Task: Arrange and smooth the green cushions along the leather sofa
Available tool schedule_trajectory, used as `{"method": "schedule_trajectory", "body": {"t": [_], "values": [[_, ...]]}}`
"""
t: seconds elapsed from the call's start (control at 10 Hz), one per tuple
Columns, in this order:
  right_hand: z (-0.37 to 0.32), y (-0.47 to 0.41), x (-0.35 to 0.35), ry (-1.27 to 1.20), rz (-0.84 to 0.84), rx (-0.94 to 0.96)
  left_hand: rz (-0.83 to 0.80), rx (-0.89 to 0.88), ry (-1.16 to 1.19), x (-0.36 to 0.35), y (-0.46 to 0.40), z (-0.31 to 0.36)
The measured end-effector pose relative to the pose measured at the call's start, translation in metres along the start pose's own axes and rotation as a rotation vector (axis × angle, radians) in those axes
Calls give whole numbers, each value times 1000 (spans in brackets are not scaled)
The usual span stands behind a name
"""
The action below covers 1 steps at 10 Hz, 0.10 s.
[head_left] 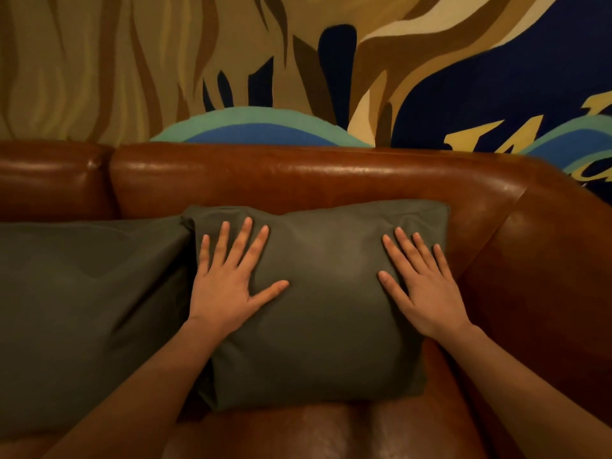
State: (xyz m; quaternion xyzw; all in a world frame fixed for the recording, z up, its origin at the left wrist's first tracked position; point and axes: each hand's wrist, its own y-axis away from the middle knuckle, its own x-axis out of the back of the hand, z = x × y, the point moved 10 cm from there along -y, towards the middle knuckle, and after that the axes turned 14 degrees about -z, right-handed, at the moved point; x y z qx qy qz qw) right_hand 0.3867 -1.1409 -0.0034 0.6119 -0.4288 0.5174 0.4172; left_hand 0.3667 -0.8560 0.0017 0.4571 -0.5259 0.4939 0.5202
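Both hands [228, 286] flat (fingers spread), cushion [324, 326] beneath

Wall [99, 61] behind the seating: painted mural, wavy tan and brown bands on the left. Dark navy field [496, 77] at right, with cream and ochre streaks and partial yellow lettering [490, 135] near the edge. Teal-and-blue arc [261, 129] low at centre, its lower part hidden by furniture. Lighting warm and dim. Floor and windows out of view.
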Motion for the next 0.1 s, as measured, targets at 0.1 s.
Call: {"method": "schedule_trajectory", "body": {"t": [0.1], "values": [[-4, 9, 11, -34, 36, -35, -47, 9, -11, 7, 10, -3]]}}
